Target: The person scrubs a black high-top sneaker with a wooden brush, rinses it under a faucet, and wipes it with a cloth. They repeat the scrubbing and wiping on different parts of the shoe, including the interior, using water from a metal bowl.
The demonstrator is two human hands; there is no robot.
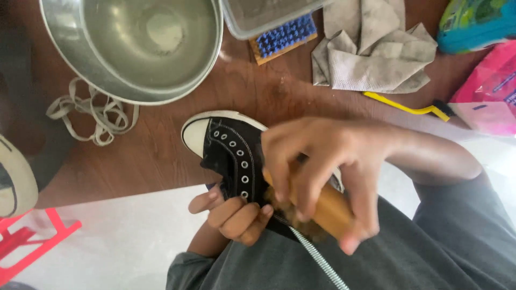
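A black canvas sneaker [228, 145] with a white toe cap and silver eyelets, no laces in it, is held over the edge of the brown table [161, 156]. My left hand [234, 215] grips the sneaker from below, fingers curled under its side. My right hand [322, 161] is closed around a wooden-handled brush [330, 212], whose bristles press against the sneaker's rear part. The heel of the sneaker is hidden behind my right hand.
A metal basin [134, 45] sits at the back left with white laces [91, 113] beside it. A blue-bristled brush [285, 35], a grey cloth [376, 48], a yellow toothbrush [408, 107] and pink and teal packages [486, 91] lie at the back right. Another sneaker [13, 177] shows at the left edge.
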